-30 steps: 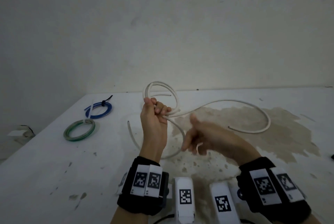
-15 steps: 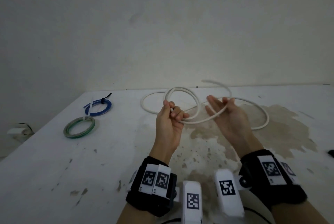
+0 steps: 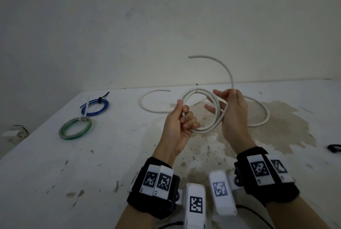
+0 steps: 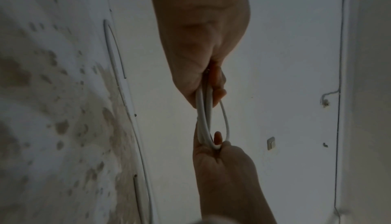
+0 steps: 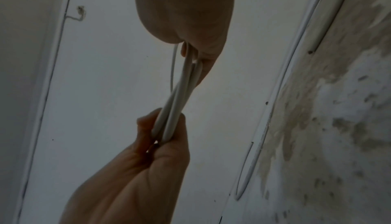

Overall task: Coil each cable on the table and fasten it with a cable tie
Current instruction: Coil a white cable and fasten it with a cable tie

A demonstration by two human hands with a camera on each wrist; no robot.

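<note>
A white cable [image 3: 206,128] is partly wound into a small coil held above the table [image 3: 92,173]. My left hand [image 3: 184,116] grips the coil's left side with curled fingers. On the coil's right side my right hand [image 3: 227,103] pinches the strands together. The cable's free end [image 3: 191,56] arcs up above the right hand. More of the cable lies on the table behind both hands. In the left wrist view the left hand [image 4: 203,80] and right hand [image 4: 220,145] clamp the bundled strands [image 4: 204,117] from opposite ends. The right wrist view shows the same bundle [image 5: 175,110].
A blue coil [image 3: 95,107] fastened with a black tie and a green coil [image 3: 75,127] lie at the table's far left. A small black object [image 3: 334,148] sits at the right edge. A brown stain spreads under the hands. The wall stands just behind the table.
My right hand, empty a second ago, has brought another turn of cable to the coil and closed its fingers on it. The free end has swung up into the air.
</note>
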